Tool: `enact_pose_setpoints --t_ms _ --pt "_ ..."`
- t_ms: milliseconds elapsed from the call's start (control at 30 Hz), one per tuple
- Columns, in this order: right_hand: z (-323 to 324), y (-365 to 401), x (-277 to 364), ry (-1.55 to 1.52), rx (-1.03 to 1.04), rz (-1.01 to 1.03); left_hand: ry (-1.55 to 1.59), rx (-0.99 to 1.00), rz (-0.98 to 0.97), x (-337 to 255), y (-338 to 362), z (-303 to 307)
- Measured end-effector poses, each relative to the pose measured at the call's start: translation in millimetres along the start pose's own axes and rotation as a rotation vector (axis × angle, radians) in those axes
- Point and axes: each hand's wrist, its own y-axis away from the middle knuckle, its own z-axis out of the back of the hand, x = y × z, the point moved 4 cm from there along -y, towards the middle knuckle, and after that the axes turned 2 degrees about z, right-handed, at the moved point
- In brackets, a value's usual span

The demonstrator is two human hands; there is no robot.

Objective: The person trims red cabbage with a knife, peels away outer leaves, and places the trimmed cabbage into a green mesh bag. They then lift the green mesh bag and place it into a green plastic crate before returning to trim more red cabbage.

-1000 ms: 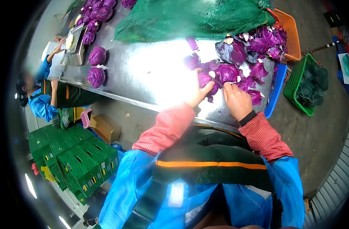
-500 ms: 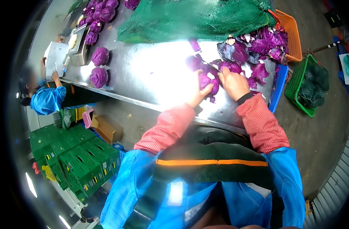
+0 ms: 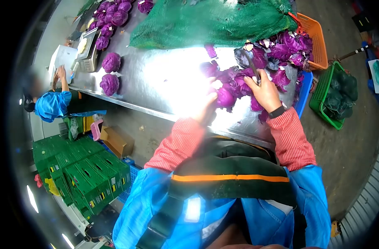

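Note:
My right hand [image 3: 265, 92] is closed on a knife [image 3: 253, 66], its blade pointing away from me. Glare partly washes out my left hand [image 3: 206, 107], whose fingers are around the near left side of a purple cabbage [image 3: 226, 98]. Loose outer leaves [image 3: 239, 82] lie against that cabbage, close to my right fingers. Another cabbage [image 3: 260, 57] with dark leaves sits just beyond the knife. To the right, cut purple leaves [image 3: 287, 45] form a heap.
A green mesh sack [image 3: 210, 23] covers the far part of the metal table [image 3: 143, 97]. Several whole cabbages [image 3: 111, 62] stand at left near a scale [image 3: 88, 52]. An orange basket [image 3: 316, 39], blue crate [image 3: 304, 93] and green crate [image 3: 322, 99] are at right. A co-worker [image 3: 52, 103] stands far left.
My right hand with the knife has moved right and away from the cabbage, and the blade has swung to point forward. Leaves now lie spread beside the cabbage. My left hand moved slightly left.

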Motion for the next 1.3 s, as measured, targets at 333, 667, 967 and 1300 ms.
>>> enact_pose_setpoints --t_ms 333,667,967,1300 --pt "0.4 25.1 13.7 -0.421 0.093 0.0 -0.203 -0.075 0.013 -27.4 10.8 -45.5" --pt "-5.8 15.5 -1.0 -0.569 0.237 0.087 -0.391 -0.019 -0.13 -14.8 9.7 -46.2" --pt "-3.1 27.9 17.2 -0.482 0.051 0.21 -0.118 -0.019 -0.095 -14.9 10.9 -47.7" --pt "1.0 33.8 26.2 -0.644 0.146 0.188 -0.019 0.005 -0.025 -21.1 18.6 -61.2"
